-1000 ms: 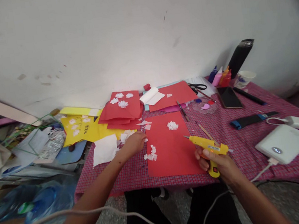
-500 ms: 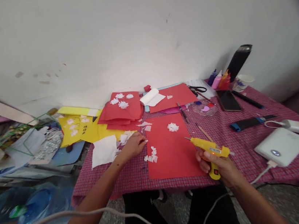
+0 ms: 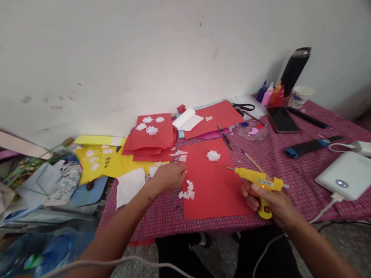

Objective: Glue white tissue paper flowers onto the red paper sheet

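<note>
My right hand (image 3: 273, 200) grips a yellow hot glue gun (image 3: 258, 181) with its nozzle pointing left over a red paper sheet (image 3: 214, 187). On that sheet lie a white paper flower (image 3: 213, 155) near the top and a few white paper scraps (image 3: 187, 190) at the left edge. My left hand (image 3: 170, 176) rests at the sheet's left edge, fingertips pinching among small white paper bits; whether it holds one is too small to tell.
The table has a red checked cloth (image 3: 289, 175). A stack of red sheets with white flowers (image 3: 150, 132), yellow paper (image 3: 106, 161), scissors (image 3: 244, 107), a phone (image 3: 282, 119), a black bottle (image 3: 296, 70), glue bottles (image 3: 270, 94) and a white power bank (image 3: 350, 174) surround it. Clutter fills the floor at left.
My left hand has shifted slightly right toward the red sheet's edge. The glue gun stays in my right hand, almost unmoved. The view wobbled a little.
</note>
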A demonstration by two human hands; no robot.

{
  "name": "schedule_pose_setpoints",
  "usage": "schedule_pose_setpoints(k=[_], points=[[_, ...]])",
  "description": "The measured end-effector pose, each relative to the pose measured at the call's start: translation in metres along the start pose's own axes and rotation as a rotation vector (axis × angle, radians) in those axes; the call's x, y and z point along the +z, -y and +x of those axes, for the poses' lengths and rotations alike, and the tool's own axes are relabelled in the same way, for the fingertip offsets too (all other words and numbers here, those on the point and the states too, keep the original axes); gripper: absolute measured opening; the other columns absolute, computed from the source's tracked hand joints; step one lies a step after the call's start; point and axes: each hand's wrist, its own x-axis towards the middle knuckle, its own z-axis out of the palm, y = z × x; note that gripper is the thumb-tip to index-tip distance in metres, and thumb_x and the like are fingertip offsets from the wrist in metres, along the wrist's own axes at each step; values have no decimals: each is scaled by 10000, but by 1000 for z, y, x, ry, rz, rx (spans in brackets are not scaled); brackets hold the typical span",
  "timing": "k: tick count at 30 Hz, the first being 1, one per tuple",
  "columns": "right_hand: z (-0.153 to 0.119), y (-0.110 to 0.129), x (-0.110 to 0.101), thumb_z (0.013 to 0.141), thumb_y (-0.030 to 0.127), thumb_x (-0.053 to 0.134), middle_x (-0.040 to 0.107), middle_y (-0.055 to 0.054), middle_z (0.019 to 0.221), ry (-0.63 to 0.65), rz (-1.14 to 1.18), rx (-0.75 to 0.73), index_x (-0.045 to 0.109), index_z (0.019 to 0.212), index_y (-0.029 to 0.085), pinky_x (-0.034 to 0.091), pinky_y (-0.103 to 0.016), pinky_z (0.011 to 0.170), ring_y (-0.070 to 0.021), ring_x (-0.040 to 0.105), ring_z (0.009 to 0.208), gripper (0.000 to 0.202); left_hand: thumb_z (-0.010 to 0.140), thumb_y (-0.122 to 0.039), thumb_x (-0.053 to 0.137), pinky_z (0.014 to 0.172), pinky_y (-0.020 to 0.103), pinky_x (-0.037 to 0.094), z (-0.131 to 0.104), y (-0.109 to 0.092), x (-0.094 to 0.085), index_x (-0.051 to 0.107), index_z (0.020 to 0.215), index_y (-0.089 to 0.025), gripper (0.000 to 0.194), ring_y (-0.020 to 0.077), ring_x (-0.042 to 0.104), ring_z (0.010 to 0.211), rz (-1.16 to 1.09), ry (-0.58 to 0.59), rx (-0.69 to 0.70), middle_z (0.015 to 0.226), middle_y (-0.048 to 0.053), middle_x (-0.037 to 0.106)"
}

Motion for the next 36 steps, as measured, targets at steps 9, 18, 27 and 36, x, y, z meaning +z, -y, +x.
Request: schedule_pose_setpoints(k=[9, 18, 27, 36], points=[[-2, 3, 3, 922, 428, 639, 576, -13, 611, -1, -12, -11, 675, 855, 167, 337, -275, 492, -126, 482, 500, 272, 928, -305, 404, 665, 270, 468, 31, -4, -16, 616, 856, -161, 266, 186, 626, 744, -106, 300, -49, 866, 82, 700], [-1, 4, 2, 911, 450, 638, 566, -7, 580, -2, -14, -12, 678, 848, 180, 362, -282, 491, -138, 480, 495, 281, 773, -268, 493, 514, 251, 464, 63, -16, -22, 623, 595, -133, 259, 170, 595, 527, -225, 638, -167, 592, 96, 668], [-1, 2, 0, 911, 447, 642, 597, -16, 612, -17, -9, -17, 676, 893, 189, 371, -289, 494, -145, 487, 501, 261, 761, -205, 508, 564, 276, 513, 79, -23, -20, 620, 542, -124, 259, 158, 566, 511, -222, 761, -231, 552, 87, 639], [-1, 1, -1, 912, 444, 644, 596, -18, 607, -11, -4, -7, 676, 878, 180, 361, -285, 486, -145, 496, 503, 268, 955, -310, 572, 790, 387, 576, 83, -25, -19, 681, 1046, -91, 261, 218, 666, 885, -171, 861, -296, 1024, 114, 691]])
